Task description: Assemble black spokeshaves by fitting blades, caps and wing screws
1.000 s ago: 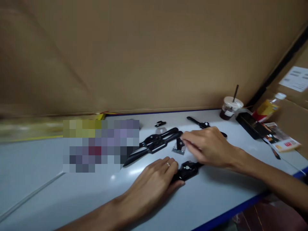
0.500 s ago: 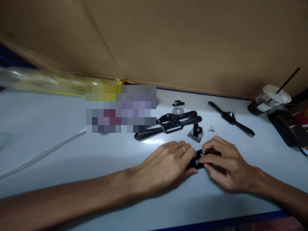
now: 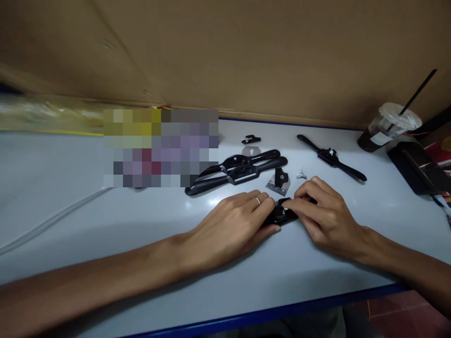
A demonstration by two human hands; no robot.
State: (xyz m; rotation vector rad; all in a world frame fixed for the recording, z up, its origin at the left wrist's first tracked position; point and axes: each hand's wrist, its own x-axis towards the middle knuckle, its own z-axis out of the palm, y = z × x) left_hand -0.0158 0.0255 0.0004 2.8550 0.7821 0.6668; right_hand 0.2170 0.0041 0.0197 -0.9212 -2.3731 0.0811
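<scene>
Low on the white table, my left hand (image 3: 237, 223) wraps round the left part of a black spokeshave (image 3: 287, 217). Fingers of my right hand (image 3: 326, 220) pinch a small silvery screw (image 3: 284, 211) at its middle. Just beyond lie a loose blade with a black cap (image 3: 281, 180) and a silvery wing screw (image 3: 301, 174). Two black spokeshave bodies (image 3: 243, 173) rest side by side further left, with a grey blade (image 3: 251, 151) behind them. A small black clamp piece (image 3: 251, 139) is at the back, and another spokeshave (image 3: 331, 157) lies to the right.
At the right stand a plastic cup (image 3: 391, 124) with a black straw and a black case (image 3: 416, 166). A white cable (image 3: 56, 213) crosses the left side. Yellow plastic packaging (image 3: 52, 117) lies along the cardboard wall (image 3: 225, 56); a blurred patch hides items beside it.
The camera view has shifted, so the tabletop items appear higher and slightly left. My right fingers have moved on the screw, and the spokeshave's middle looks more covered by a black piece.
</scene>
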